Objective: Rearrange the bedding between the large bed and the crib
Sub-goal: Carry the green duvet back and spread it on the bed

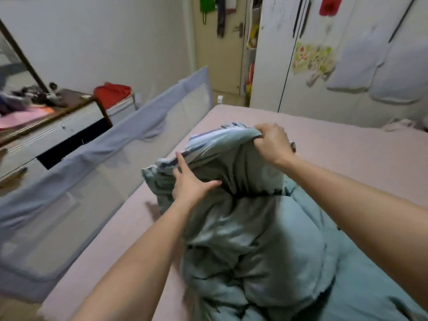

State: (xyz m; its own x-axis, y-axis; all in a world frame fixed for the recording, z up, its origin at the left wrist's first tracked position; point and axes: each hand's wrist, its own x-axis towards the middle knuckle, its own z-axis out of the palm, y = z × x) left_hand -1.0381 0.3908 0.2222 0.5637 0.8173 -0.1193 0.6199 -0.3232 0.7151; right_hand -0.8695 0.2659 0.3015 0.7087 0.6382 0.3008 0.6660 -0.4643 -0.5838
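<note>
Currently the right hand (271,142) grips the teal duvet's (250,228) upper fold, lifting it off the large bed (335,147); the left hand (190,184), fingers spread flat, steadies the bundle's side to prevent sagging.

Teal quilt (250,228) bunched in a tall crumpled heap on the pink-sheeted bed (335,144), striped blue-and-white underside showing at its raised top edge, lower part spreading toward the near edge
</note>
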